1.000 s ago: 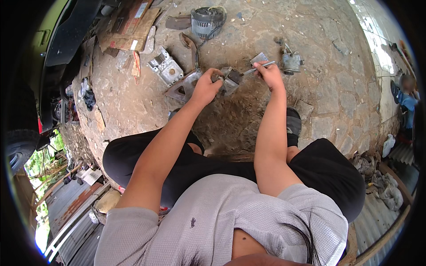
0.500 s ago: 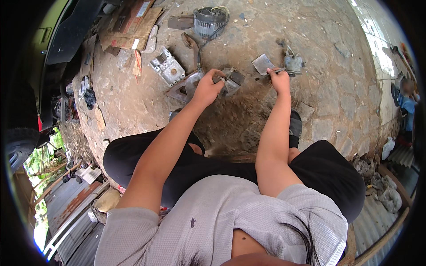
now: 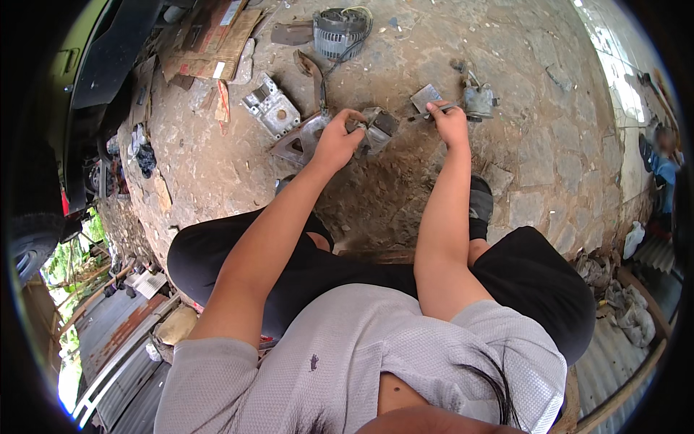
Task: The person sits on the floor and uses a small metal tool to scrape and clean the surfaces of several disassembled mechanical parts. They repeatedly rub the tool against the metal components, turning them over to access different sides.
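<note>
My left hand is closed, thumb and fingers pinching a small greyish part whose kind I cannot make out. It is just left of a metal block with a dark top, and a flat metal bracket with a cut-out lies under and beside the hand. My right hand grips a slim dark rod-like tool, its end pointing left. Beyond that hand lies a flat grey metal plate. A small cylindrical metal unit, like a motor, stands at its right.
A cast metal housing lies left of the bracket. Farther off stand an alternator with a cable and flattened cardboard. My shoe is near the right forearm. A person in blue is at the far right.
My right hand has shifted slightly left, and the tool in it now reaches out farther left. The left hand stays almost in place.
</note>
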Tool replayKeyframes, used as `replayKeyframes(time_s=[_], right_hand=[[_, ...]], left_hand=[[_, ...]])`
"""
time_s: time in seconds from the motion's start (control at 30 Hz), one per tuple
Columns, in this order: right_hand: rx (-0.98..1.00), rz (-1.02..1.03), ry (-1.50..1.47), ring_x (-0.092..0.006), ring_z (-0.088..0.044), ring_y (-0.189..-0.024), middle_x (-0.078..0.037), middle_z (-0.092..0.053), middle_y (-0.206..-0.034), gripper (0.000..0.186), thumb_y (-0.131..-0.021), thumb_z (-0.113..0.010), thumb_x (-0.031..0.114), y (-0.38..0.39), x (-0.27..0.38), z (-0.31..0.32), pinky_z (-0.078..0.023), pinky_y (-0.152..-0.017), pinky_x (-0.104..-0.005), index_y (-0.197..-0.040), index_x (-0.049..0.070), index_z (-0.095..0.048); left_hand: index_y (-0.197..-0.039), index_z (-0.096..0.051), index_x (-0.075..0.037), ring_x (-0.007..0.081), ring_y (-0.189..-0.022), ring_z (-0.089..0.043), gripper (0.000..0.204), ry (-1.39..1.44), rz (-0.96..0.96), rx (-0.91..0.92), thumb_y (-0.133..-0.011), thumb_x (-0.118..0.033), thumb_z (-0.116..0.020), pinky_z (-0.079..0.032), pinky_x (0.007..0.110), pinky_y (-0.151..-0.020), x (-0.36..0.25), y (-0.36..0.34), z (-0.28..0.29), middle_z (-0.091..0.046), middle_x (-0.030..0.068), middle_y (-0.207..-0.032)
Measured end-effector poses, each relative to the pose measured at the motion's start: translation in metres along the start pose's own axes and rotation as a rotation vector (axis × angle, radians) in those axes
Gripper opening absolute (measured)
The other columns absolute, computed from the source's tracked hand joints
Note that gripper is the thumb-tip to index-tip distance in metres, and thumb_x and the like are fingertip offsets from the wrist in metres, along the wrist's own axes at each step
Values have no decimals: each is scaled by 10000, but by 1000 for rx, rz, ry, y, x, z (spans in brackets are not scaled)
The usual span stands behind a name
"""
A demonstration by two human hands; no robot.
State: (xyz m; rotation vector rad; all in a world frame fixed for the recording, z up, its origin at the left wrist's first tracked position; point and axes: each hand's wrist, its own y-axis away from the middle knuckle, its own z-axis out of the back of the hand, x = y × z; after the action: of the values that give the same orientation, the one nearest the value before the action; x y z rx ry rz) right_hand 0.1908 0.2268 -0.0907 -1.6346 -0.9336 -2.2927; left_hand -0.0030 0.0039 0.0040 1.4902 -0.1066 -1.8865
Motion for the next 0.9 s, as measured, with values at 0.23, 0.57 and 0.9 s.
replayKeyframes(time_s=[0.23, 0.57, 0.9], right_hand=[[-16, -96, -278, -135, -618, -660, -50, -732, -774, 223, -976, -799, 215, 2, -23, -13, -473, -626, -311, -1015, -3, -776], [-35, -52, 68, -138, -635, -663, -57, -751, -814, 228, -986, -801, 262, 2, -20, -5, -496, -619, -307, -1007, 36, -788], [-191, -41, -351, -119, -593, -639, -61, -739, -798, 211, -1001, -774, 208, -3, 8, 23, -463, -586, -297, -1030, -2, -763]], left_hand=[[-1258, -636, -52, 116, -605, -548, 288, 4, -54, -32, -987, -147, -654, -445, 338, -609, 4, 0, -2, -574, 30, -708], [-1255, -645, -49, 88, -683, -568, 282, 5, -32, -23, -991, -143, -670, -459, 301, -645, 9, 3, 1, -611, 18, -841], [-1270, -639, -54, 83, -643, -571, 291, -35, -2, -11, -998, -150, -670, -456, 298, -628, 6, 16, -1, -650, 25, -865]])
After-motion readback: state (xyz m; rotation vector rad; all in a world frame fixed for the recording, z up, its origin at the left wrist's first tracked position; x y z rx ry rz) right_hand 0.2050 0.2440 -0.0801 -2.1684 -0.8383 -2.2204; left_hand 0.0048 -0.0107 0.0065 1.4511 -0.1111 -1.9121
